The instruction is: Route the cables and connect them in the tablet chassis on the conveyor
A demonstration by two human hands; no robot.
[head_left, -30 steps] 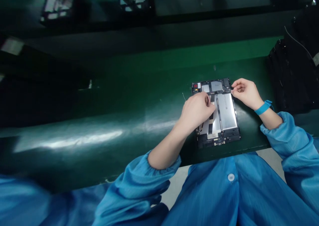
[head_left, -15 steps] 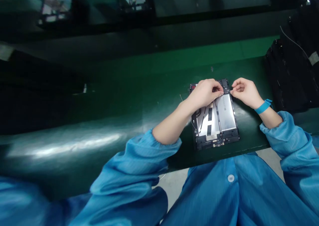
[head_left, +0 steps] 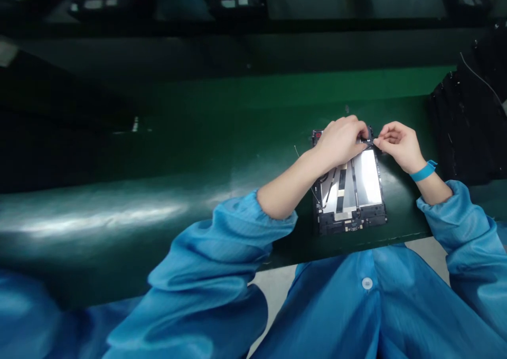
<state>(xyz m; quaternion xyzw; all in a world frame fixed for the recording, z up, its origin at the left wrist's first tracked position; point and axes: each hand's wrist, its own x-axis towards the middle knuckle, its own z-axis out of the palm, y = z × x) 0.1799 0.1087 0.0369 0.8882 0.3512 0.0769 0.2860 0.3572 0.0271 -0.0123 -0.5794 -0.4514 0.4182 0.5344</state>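
Note:
An opened tablet (head_left: 368, 177) lies on the green bench, its silver inner plate, black ribbon cables and a circuit board along the near edge showing. Across its upper part reaches my left hand (head_left: 344, 141), fingers curled and pinched near the top right corner; what they hold is too small to make out. My right hand (head_left: 400, 145) is at the tablet's upper right edge, thumb and forefinger pressed together close to the left fingertips. Whatever sits in that pinch is hidden. A thin wire (head_left: 303, 162) sticks out from the tablet's left side.
Stacked black panels (head_left: 469, 121) stand to the right, a thin wire trailing over them. A dark stack (head_left: 59, 121) is at the left. Beyond a raised ledge, more opened tablets (head_left: 235, 0) sit on the far line. The green bench (head_left: 190, 163) has a near edge before my lap.
The view has shifted a little, so the tablet and both hands appear farther right. My right fingertips have come closer to the left ones at the tablet's top right corner.

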